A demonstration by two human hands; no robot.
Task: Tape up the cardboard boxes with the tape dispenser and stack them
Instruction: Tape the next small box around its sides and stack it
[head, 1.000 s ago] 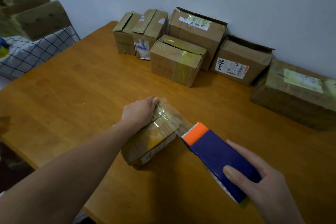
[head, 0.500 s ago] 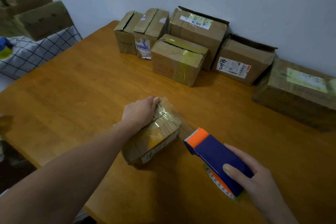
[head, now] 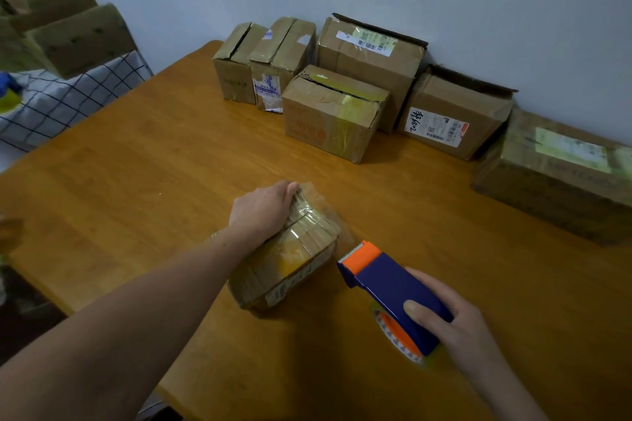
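A small cardboard box, shiny with clear tape, lies on the wooden table near its front edge. My left hand presses down on the box's far end. My right hand grips a blue and orange tape dispenser just right of the box. Its toothed orange head points at the box's right side, and a strip of clear tape runs from there to the box.
Several more cardboard boxes stand along the wall at the table's back, with a long one at the far right. Left of the table, other boxes rest on a checked cloth.
My right hand has drawn the dispenser away from the box, to the right and toward me, and tilted it so the orange roll shows underneath. My left hand stays on the box.
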